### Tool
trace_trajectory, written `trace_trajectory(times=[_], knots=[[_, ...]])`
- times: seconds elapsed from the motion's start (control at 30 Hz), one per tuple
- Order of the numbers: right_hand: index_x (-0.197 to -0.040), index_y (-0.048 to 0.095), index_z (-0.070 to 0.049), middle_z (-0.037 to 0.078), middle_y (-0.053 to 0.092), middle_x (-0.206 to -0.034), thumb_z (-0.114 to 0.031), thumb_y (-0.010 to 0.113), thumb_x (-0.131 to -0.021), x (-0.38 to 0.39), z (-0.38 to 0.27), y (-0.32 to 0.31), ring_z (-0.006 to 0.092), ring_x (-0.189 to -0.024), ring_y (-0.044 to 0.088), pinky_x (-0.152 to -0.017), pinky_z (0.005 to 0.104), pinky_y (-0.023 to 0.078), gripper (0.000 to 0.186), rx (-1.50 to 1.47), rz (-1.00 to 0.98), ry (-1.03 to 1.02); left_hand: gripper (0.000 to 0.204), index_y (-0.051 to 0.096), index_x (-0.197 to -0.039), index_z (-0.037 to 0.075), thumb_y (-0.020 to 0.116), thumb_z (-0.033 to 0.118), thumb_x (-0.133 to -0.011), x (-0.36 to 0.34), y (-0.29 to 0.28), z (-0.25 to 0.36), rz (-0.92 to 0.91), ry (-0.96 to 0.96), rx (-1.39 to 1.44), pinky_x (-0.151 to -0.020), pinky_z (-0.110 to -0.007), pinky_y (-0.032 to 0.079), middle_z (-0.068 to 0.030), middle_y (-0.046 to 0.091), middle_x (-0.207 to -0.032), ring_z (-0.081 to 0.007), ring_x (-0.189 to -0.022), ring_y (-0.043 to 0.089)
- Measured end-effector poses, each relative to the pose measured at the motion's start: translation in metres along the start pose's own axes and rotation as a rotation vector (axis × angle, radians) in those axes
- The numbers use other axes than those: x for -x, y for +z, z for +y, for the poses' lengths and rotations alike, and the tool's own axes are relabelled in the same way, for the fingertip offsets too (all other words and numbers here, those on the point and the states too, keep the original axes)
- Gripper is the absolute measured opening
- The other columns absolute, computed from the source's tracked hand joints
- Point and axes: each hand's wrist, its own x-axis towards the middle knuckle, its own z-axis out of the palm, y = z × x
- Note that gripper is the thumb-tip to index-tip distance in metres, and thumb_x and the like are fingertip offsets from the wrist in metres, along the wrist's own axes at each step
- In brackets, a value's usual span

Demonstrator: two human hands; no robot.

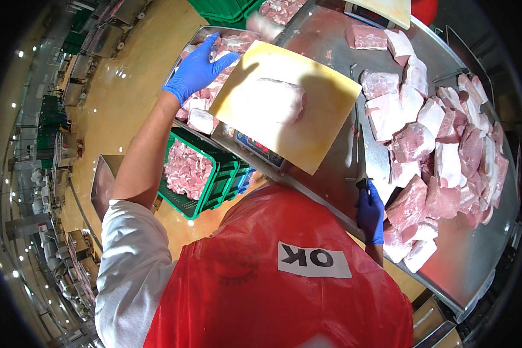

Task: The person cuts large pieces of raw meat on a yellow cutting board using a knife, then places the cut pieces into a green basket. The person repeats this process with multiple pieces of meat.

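From where I stand, the block of meat [278, 101] lies between the two gloved hands, clear of both: right of the left hand's spread fingers, and up and left of the right hand's curled ones. It sits near the middle of the cutting board [325, 145], a pale yellowish square slab with one corner pointing toward the worker, propped over a scale [260, 149] by the counter's near edge. The block is a rounded oblong, whitish on top, pinker at its right end.

The left hand [200, 68], in thin blue glove, is open, fingers fanned above the tray [196, 38] of pink, fatty pieces, beside the board's left edge; I can't tell whether the fingertips touch meat. The right hand [370, 212] is closed around the dark handle of a knife [361, 153], its slim blade pointing toward the counter's far side.

Toward the right edge of the brushed-steel counter [458, 249] spreads a heap of meat chunks [446, 162], moist and blocky, capped with smooth white fat. Below the near edge, a green plastic crate [221, 182] holds small ragged trimmings [185, 168]
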Motion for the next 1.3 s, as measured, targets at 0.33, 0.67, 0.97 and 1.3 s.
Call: trace_trajectory(times=[0.33, 0.67, 0.97, 1.3], knots=[[-0.147, 0.063, -0.016, -0.003, 0.055, -0.069, -0.023, 0.056, -0.111, 0.039, 0.021, 0.013, 0.0059, -0.047, 0.044, -0.042, 0.0261, 0.034, 0.038, -0.022, 0.066, 0.037, 0.093, 0.042, -0.162, 0.005, 0.071, 0.064, -0.095, -0.004, 0.031, -0.015, -0.072, 0.131, -0.037, -0.112, -0.046, 0.050, -0.0261, 0.057, -0.154, -0.0402, -0.138, 0.060], [-0.147, 0.062, -0.012, -0.004, 0.056, -0.073, -0.021, 0.057, -0.112, 0.065, 0.015, 0.032, 0.0053, -0.052, 0.045, -0.046, 0.0245, 0.035, 0.037, -0.192, 0.087, 0.076, 0.124, 0.044, -0.160, 0.010, 0.091, 0.070, -0.062, 0.008, 0.106, 0.032, -0.266, 0.706, -0.380, -0.118, -0.055, 0.042, -0.0207, 0.056, -0.151, -0.0402, -0.141, 0.054], [-0.137, 0.067, -0.009, -0.004, 0.058, -0.076, -0.016, 0.057, -0.111, 0.065, 0.008, 0.043, 0.0036, -0.054, 0.046, -0.048, 0.0227, 0.034, 0.028, -0.082, 0.046, -0.071, 0.052, 0.066, -0.119, 0.009, 0.078, 0.043, -0.081, 0.012, 0.163, 0.034, -0.057, 0.648, -0.089, -0.083, -0.055, 0.055, -0.0186, 0.070, -0.110, -0.0391, -0.095, 0.071], [-0.139, 0.066, -0.006, 0.000, 0.059, -0.067, -0.019, 0.056, -0.110, 0.055, -0.004, 0.042, 0.0078, -0.045, 0.046, -0.043, 0.0252, 0.035, 0.032, 0.046, 0.200, -0.023, 0.047, 0.065, -0.113, 0.002, 0.083, 0.028, -0.077, 0.018, -0.027, -0.048, 0.099, 0.105, 0.768, -0.089, -0.041, 0.060, -0.0176, 0.078, -0.103, -0.0322, -0.099, 0.075]])
